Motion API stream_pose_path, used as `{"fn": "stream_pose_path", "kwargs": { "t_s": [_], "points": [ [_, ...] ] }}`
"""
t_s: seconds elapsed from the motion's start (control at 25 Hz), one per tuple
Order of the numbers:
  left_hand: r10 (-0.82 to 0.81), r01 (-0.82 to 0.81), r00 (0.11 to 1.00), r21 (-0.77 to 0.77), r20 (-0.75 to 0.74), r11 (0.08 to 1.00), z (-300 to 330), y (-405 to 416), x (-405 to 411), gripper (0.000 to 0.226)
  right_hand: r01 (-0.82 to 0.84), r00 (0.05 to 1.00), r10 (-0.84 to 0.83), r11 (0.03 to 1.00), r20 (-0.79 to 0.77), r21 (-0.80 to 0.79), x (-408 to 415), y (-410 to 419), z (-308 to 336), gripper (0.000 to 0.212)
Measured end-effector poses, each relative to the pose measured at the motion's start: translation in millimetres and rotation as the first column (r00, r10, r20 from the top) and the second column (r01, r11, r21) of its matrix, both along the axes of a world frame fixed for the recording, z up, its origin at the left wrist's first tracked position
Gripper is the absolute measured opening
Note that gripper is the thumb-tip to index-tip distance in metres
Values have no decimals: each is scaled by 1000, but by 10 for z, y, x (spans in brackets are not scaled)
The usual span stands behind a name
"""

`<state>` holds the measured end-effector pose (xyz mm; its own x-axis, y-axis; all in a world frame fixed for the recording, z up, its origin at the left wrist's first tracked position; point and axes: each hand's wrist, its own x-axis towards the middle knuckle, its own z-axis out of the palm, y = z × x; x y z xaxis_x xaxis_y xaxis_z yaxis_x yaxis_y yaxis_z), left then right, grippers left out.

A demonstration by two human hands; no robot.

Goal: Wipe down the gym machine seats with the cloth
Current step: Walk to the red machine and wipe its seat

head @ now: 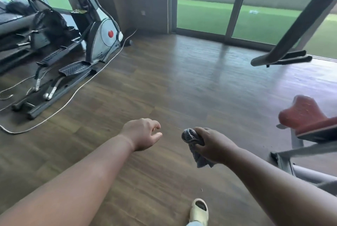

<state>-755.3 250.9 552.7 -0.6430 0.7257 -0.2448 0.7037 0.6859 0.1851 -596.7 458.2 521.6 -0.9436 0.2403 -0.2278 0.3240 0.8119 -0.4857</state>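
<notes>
My right hand (212, 145) grips a bunched grey cloth (193, 141), whose loose end hangs down below the fist. My left hand (144, 133) hovers beside it over the floor, fingers loosely curled and holding nothing. A red padded seat (304, 114) on a grey metal frame stands at the right edge, to the right of and apart from my right hand. Both forearms reach forward from the bottom of the view.
An elliptical trainer (76, 57) with black pedals stands at the left on a dark mat, with a white cable (76, 91) looping around it on the wooden floor. A dark slanted machine bar (291, 30) crosses the upper right. Glass doors lie ahead. My sandalled foot (199, 211) shows at the bottom.
</notes>
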Motion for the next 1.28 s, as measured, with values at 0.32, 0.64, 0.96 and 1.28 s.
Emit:
{"fn": "stream_pose_path", "kwargs": {
  "t_s": [0.32,0.64,0.96,1.28],
  "points": [
    [120,-120,992,-13,36,993,-40,1014,-1321,37,-84,996,84,997,3,-2,-1579,1117,27,38],
    [-19,20,1000,-22,17,1000,-41,1971,-3262,37,70,997,-69,997,-37,40,-3140,1977,-39,24],
    [-302,302,953,-37,-8,953,234,3475,-4797,37,349,934,-349,937,-72,-19,-4232,2890,172,20],
    [-450,451,891,-3,-53,893,262,5592,-5471,40,462,887,-461,887,-30,4,-4728,4788,51,22]
  ]
}}
